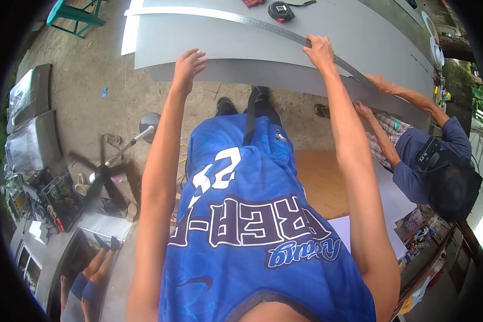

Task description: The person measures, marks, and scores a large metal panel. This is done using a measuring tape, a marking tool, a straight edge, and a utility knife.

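A long steel ruler (225, 17) lies in a curve across a large grey sheet (225, 40). My right hand (321, 52) is closed around the ruler right of its middle. My left hand (190, 65) hovers at the sheet's near edge, fingers stretched out and holding nothing. The near edge of the sheet has a darker grey strip hanging below it. On the right, a co-worker's hand (380, 83) rests by the ruler's far end, and that person's other hand (364, 109) is lower, at the sheet's edge.
A black tape measure (280, 11) lies on the sheet beside a red item (253, 2). To the left are a green stool (76, 17), plastic-wrapped seats (33, 142) and a standing fan (103, 173). A brown board (322, 180) sits behind me at right, near the co-worker (432, 161).
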`<state>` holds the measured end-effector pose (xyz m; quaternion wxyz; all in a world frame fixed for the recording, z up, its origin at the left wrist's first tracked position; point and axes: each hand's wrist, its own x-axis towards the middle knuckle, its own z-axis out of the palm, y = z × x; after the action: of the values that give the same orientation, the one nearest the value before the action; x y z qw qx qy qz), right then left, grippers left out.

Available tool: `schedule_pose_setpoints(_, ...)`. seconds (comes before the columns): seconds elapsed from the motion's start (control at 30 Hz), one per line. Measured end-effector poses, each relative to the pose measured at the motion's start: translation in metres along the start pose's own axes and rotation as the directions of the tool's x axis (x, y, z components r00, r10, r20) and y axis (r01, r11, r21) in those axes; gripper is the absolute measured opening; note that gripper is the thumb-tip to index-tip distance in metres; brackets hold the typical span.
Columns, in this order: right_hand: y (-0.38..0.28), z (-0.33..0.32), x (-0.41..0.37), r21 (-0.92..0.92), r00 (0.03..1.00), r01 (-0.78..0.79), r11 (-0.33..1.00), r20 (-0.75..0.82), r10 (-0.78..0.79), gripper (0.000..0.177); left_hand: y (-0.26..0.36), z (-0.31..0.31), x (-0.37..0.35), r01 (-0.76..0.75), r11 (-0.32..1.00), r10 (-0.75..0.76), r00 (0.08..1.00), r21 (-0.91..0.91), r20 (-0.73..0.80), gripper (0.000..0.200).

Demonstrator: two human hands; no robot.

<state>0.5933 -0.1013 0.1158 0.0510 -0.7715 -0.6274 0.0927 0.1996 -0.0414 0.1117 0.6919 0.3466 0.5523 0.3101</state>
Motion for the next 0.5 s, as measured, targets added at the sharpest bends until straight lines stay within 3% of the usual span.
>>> schedule_pose_setpoints(0.07, 0.005, 0.002, 0.029, -0.084, 0.999, 0.045, 0.995, 0.026, -0.043, 0.039, -0.031, -0.019, -0.021, 0.054, 0.996, -0.052, 0.998, 0.073, -0.034, 0.051)
schedule_pose_setpoints(0.17, 0.015, 0.033, 0.053, -0.027, 0.979, 0.1, 0.995, -0.176, -0.103, 0.049, -0.093, -0.052, -0.051, 0.21, 0.974, -0.195, 0.968, 0.087, -0.156, 0.048)
schedule_pose_setpoints(0.27, -0.005, 0.058, 0.038, 0.106, 0.954, -0.009, 0.994, -0.298, 0.04, 0.054, -0.134, -0.065, -0.088, 0.337, 0.936, -0.31, 0.925, 0.099, -0.219, 0.047)
schedule_pose_setpoints(0.33, -0.032, 0.073, 0.003, 0.228, 0.922, 0.024, 0.973, -0.382, 0.067, 0.052, -0.17, -0.086, -0.099, 0.466, 0.881, -0.445, 0.874, 0.079, -0.195, 0.048)
schedule_pose_setpoints(0.43, -0.067, 0.096, -0.086, 0.384, 0.936, -0.003, 0.923, -0.324, 0.138, 0.046, -0.204, -0.108, -0.1, 0.512, 0.858, -0.488, 0.841, 0.048, -0.233, 0.049)
schedule_pose_setpoints(0.5, -0.066, 0.123, -0.159, 0.53, 0.955, -0.143, 0.836, -0.147, 0.257, 0.047, -0.208, -0.114, -0.086, 0.522, 0.851, -0.489, 0.829, 0.062, -0.272, 0.049)
